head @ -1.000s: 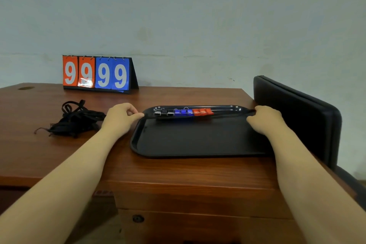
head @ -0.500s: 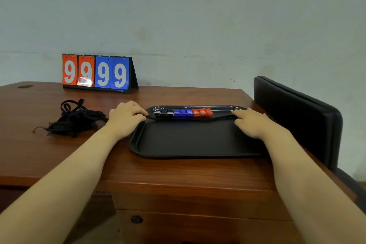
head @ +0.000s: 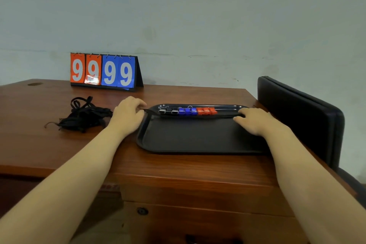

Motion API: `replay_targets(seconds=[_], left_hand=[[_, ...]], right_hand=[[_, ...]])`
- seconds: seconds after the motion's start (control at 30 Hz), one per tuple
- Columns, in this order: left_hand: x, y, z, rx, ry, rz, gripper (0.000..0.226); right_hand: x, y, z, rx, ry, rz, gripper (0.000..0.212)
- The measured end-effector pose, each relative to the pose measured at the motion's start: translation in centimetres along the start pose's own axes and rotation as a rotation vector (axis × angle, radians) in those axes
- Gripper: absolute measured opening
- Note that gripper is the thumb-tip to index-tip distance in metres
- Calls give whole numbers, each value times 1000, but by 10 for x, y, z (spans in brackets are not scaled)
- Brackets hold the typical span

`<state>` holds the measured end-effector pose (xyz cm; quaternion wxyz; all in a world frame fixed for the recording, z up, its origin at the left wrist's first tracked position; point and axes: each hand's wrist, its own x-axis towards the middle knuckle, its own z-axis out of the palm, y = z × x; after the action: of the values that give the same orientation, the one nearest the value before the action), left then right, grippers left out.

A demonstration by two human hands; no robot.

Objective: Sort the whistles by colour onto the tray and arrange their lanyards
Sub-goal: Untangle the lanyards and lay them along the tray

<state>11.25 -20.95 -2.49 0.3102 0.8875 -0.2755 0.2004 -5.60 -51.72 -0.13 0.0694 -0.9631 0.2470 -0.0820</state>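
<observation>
Whistles sorted blk/blue/red, in a row at tray's far edge. Step: laying one lanyard in front of them. L hand pinches its end; R hand presses it, fingers straight. Next, prob.: pull it straight, then fetch from pile.

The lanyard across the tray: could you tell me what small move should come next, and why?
Probably lay the lanyard flat before the whistles and release it: the left hand pinches one end at the tray rim, the right hand presses the other, and the whistles already sit grouped by colour.
</observation>
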Motion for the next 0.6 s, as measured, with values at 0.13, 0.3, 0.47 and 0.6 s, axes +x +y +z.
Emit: replay_targets(seconds=[0.13,0.3,0.47,0.6], left_hand=[[-13,5,-18,-49,121,-1,20],[-23,-8,-63,-240,286,-200,20],[-53,-38,-74,-43,117,-181,28],[-64,-53,-64,192,-126,-118,36]], right_hand=[[-7,-20,-12,12,103,-178,21],[-21,-75,-14,-99,0,-368,14],[-35,-158,-4,-23,19,-620,17],[-40,-218,11,112,-10,-733,17]])
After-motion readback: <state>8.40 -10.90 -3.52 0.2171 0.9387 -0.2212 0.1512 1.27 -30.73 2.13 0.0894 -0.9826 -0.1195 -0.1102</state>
